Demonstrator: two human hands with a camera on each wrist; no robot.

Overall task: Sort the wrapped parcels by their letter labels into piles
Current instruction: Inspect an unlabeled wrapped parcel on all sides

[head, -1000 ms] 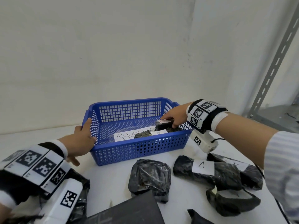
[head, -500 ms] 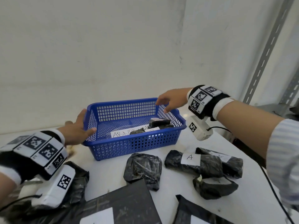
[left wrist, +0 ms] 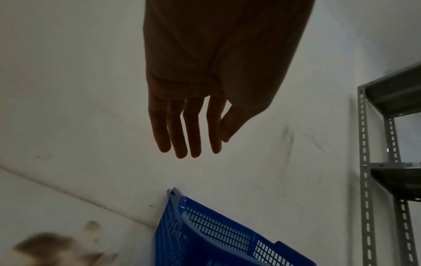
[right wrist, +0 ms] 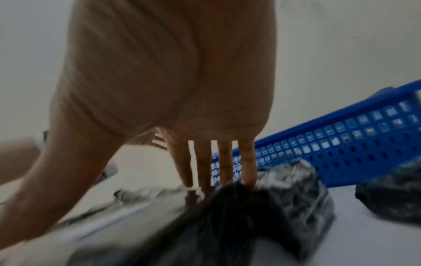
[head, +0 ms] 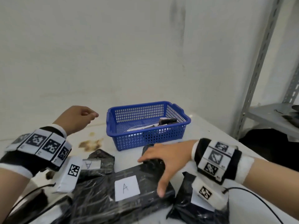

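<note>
Several black wrapped parcels lie on the white table in front of a blue basket. My right hand is spread flat over them: its fingers touch a small crinkled parcel, and its thumb lies on the large flat parcel labelled A. Another small parcel labelled A lies to the left. My left hand hovers left of the basket with straight fingers and holds nothing. Inside the basket are a paper sheet and a small labelled parcel.
A grey metal shelf rack stands at the right, close to the table edge. A brown stain marks the table left of the basket. One more black parcel lies under my right wrist. A white wall is directly behind the basket.
My right hand left the basket and came down onto the parcels in front of it. My left hand let go of the basket's left rim and now hangs in the air.
</note>
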